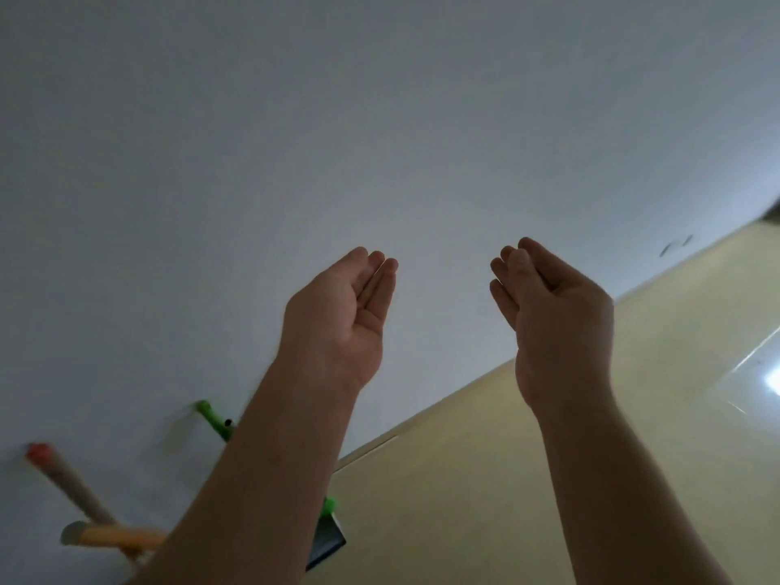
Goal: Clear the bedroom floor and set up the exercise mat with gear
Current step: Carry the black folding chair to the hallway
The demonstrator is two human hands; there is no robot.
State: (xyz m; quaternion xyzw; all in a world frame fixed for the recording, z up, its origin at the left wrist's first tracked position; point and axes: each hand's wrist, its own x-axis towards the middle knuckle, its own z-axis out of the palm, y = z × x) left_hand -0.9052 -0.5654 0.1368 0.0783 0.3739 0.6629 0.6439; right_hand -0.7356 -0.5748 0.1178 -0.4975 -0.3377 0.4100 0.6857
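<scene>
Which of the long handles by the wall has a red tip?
The tan handle farthest left; the green handle to its right and the orange handle below it have no red tip.

Wall: plain and white, shaded grey-blue in the dim room; it fills most of the view and tilts across it.
Marks: two short dark dashes low on the wall, far right – too small to identify.
Floor: glossy yellow-beige, meeting the wall along a slanted line from lower centre to the right edge.
Skirting: a thin paler strip along that line.
Light: a bright white glare on the floor at the right edge.
Lower left, against the wall: a green handle, a wooden stick with a red tip, an orange handle and a dark flat pan – all blurred.
</scene>
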